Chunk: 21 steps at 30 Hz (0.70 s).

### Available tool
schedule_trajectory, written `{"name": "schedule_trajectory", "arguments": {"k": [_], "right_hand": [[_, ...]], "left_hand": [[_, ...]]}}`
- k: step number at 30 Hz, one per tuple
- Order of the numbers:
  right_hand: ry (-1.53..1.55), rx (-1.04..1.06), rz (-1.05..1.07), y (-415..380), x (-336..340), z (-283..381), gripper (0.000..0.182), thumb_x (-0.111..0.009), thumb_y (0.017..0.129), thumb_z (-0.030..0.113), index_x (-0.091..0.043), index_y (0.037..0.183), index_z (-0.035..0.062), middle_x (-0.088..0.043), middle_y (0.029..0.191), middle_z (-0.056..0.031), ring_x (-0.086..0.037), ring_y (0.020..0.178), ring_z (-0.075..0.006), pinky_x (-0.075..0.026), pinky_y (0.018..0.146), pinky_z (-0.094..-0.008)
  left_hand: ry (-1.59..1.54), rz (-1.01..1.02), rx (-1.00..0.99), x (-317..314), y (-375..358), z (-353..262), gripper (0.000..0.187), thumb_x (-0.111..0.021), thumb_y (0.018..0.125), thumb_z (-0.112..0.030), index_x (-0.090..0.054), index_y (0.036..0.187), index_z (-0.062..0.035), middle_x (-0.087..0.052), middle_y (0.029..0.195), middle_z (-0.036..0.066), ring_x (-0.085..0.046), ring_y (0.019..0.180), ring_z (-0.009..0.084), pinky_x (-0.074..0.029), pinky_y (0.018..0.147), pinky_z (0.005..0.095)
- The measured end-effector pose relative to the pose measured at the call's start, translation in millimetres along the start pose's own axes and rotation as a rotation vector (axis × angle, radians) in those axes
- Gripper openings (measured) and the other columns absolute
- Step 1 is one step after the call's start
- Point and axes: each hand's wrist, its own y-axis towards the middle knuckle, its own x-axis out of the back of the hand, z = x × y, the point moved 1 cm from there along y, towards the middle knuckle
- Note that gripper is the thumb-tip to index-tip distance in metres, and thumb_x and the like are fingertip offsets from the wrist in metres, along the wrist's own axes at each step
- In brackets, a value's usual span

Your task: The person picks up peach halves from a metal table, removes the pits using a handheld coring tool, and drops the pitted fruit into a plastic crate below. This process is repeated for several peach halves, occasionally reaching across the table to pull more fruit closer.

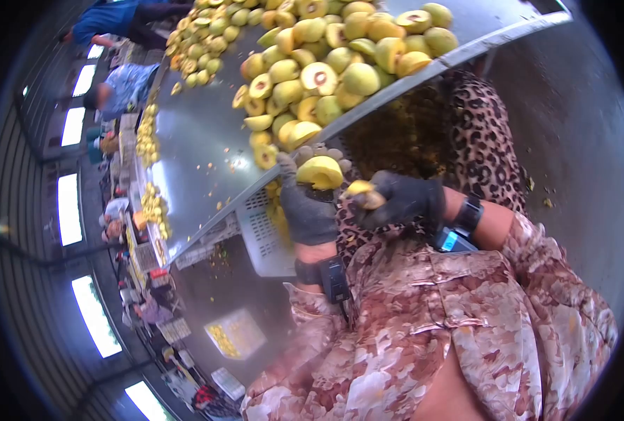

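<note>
My left hand [308,210], in a dark glove, holds a yellow fruit half [320,172] near the edge of the metal table [200,140]. To its right is my right hand [403,200], also gloved, with its fingers closed around a small yellowish piece [365,195] that is too blurred to name. The two hands are a short distance apart. A heap of cut yellow-green fruit [319,78] lies on the table just beyond my left hand.
A white perforated basket [259,231] stands below the table edge, beside my left wrist. A white crate [236,335] with yellow pieces is on the floor. People [126,88] are at the far side of the table. More fruit [147,137] lies along its far edge.
</note>
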Motion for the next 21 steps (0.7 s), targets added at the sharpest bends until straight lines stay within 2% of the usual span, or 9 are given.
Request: {"name": "schedule_trajectory", "arguments": {"k": [2,3,7,10,12,15,17,19,21], "right_hand": [[-0.096,-0.006,-0.126,1,13,17,0.014,-0.067,0.093,0.016,-0.066,0.085,0.0041,-0.062,0.066,-0.0013,-0.061,0.060,-0.0136,-0.047,0.056,-0.0343],[0.071,-0.063,-0.185,1,19,16,0.015,-0.066,0.094,0.016,-0.065,0.084,0.0041,-0.060,0.065,-0.0003,-0.059,0.058,-0.0124,-0.046,0.053,-0.0328],[0.951,-0.388,-0.345,10,21,0,0.014,-0.065,0.095,0.016,-0.062,0.086,0.0057,-0.052,0.063,0.0043,-0.050,0.049,-0.0081,-0.040,0.044,-0.0266],[0.740,-0.385,-0.306,7,15,10,0.010,-0.064,0.096,0.015,-0.063,0.093,0.0060,-0.047,0.061,0.0059,-0.044,0.046,-0.0078,-0.037,0.042,-0.0247],[0.757,-0.394,-0.341,3,16,13,0.010,-0.065,0.095,0.015,-0.063,0.094,0.0053,-0.046,0.059,0.0047,-0.044,0.045,-0.0081,-0.038,0.042,-0.0250],[0.685,-0.446,-0.453,8,14,21,0.011,-0.068,0.093,0.015,-0.064,0.093,0.0047,-0.047,0.055,0.0026,-0.043,0.041,-0.0090,-0.037,0.040,-0.0247],[0.626,-0.499,-0.468,9,17,23,0.012,-0.070,0.093,0.016,-0.065,0.092,0.0051,-0.048,0.054,0.0021,-0.043,0.040,-0.0093,-0.038,0.040,-0.0247],[0.668,-0.489,-0.437,7,15,18,0.013,-0.070,0.093,0.017,-0.065,0.091,0.0053,-0.050,0.055,0.0017,-0.044,0.041,-0.0091,-0.038,0.041,-0.0245],[0.636,-0.479,-0.423,8,17,17,0.012,-0.070,0.093,0.016,-0.065,0.091,0.0054,-0.050,0.055,0.0018,-0.045,0.041,-0.0090,-0.038,0.040,-0.0247]], "left_hand": [[-0.056,0.083,-0.094,56,1,-18,0.058,-0.045,0.109,-0.047,-0.055,0.133,0.0045,-0.064,0.127,0.025,-0.062,0.118,0.0419,-0.053,0.104,0.0571],[-0.068,-0.186,-0.080,52,-14,-34,0.064,-0.040,0.110,-0.050,-0.051,0.138,0.0061,-0.062,0.131,0.025,-0.061,0.121,0.0403,-0.052,0.107,0.0547],[0.776,-0.382,-0.461,161,-32,-84,0.063,-0.043,0.109,-0.051,-0.056,0.135,0.0051,-0.061,0.135,0.021,-0.062,0.120,0.0324,-0.051,0.106,0.0430],[0.782,-0.563,-0.541,127,-10,-103,0.057,-0.046,0.109,-0.048,-0.062,0.131,0.0024,-0.064,0.132,0.017,-0.063,0.119,0.0278,-0.048,0.106,0.0381],[0.714,-0.604,-0.517,41,6,-111,0.034,-0.059,0.104,-0.029,-0.068,0.121,-0.0011,-0.065,0.108,0.006,-0.062,0.095,0.0180,-0.051,0.082,0.0292],[1.428,-0.209,-0.969,52,87,-104,0.039,-0.067,0.099,-0.029,-0.067,0.125,0.0007,-0.068,0.120,0.013,-0.064,0.112,0.0265,-0.050,0.096,0.0367],[1.490,0.094,-1.068,15,125,-88,0.051,-0.075,0.092,-0.027,-0.064,0.133,0.0011,-0.067,0.131,0.017,-0.058,0.129,0.0332,-0.041,0.113,0.0400],[1.472,0.461,-0.919,-24,142,-67,0.059,-0.082,0.084,-0.027,-0.063,0.135,-0.0029,-0.068,0.128,0.016,-0.058,0.126,0.0361,-0.043,0.110,0.0413],[2.018,0.420,-0.681,-73,130,-64,0.067,-0.085,0.079,-0.032,-0.063,0.136,-0.0040,-0.069,0.124,0.016,-0.059,0.121,0.0358,-0.044,0.107,0.0427]]}}
